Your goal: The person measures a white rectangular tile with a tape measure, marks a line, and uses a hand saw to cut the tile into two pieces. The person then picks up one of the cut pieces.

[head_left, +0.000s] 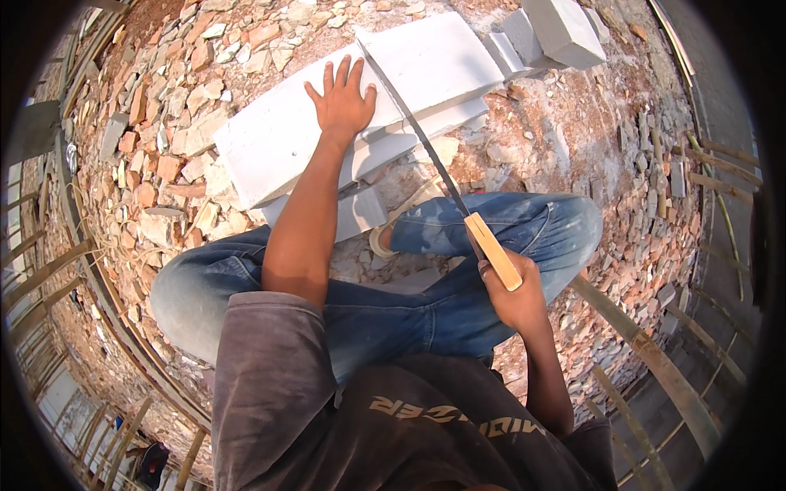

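Note:
A long white lightweight block [270,139] lies in front of me on other pale blocks. My left hand [344,102] rests flat on its top, fingers spread, just left of the saw blade. My right hand [516,290] is wrapped round the pale wooden handle of a hand saw [494,251]. The dark, narrow blade runs up and to the left from the handle across the block. Its far end reaches the block's far edge, where the blade sits in or on the block; how deep it goes I cannot tell.
Smaller grey-white blocks [565,37] stand at the far right end. Another cut block piece [360,211] lies near my legs. Broken brick and stone rubble [176,139] covers the ground around. Bamboo poles [647,352] stick out at the right, with more at the left.

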{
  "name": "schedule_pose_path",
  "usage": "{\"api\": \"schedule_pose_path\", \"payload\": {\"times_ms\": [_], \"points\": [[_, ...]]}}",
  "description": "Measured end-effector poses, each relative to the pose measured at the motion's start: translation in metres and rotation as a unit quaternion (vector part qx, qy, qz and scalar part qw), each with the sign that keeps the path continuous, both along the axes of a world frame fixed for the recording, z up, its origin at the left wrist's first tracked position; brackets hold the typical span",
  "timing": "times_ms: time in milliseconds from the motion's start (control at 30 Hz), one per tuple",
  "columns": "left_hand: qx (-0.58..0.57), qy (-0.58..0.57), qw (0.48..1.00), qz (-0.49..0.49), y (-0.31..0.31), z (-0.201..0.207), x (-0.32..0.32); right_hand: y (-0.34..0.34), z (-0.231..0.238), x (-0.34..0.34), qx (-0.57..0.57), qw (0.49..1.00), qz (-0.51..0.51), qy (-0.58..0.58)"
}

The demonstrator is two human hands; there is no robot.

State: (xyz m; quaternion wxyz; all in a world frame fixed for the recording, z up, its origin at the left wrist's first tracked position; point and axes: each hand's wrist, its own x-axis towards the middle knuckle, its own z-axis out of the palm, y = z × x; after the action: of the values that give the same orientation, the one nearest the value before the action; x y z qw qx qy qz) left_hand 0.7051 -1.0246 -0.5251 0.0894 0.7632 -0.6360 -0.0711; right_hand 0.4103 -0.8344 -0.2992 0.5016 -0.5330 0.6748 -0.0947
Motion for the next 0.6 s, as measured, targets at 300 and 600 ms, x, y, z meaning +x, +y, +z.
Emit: {"api": "schedule_pose_path", "payload": {"times_ms": [300,600], "points": [[-0.009,0.001,1.000,-0.001,0.000,-0.003,0.001,0.032,0.037,-0.019,0.039,0.999,-0.012,0.001],[-0.022,-0.009,1.000,-0.001,-0.001,-0.008,0.002,0.038,0.055,-0.025,0.050,0.998,-0.016,0.027]]}}
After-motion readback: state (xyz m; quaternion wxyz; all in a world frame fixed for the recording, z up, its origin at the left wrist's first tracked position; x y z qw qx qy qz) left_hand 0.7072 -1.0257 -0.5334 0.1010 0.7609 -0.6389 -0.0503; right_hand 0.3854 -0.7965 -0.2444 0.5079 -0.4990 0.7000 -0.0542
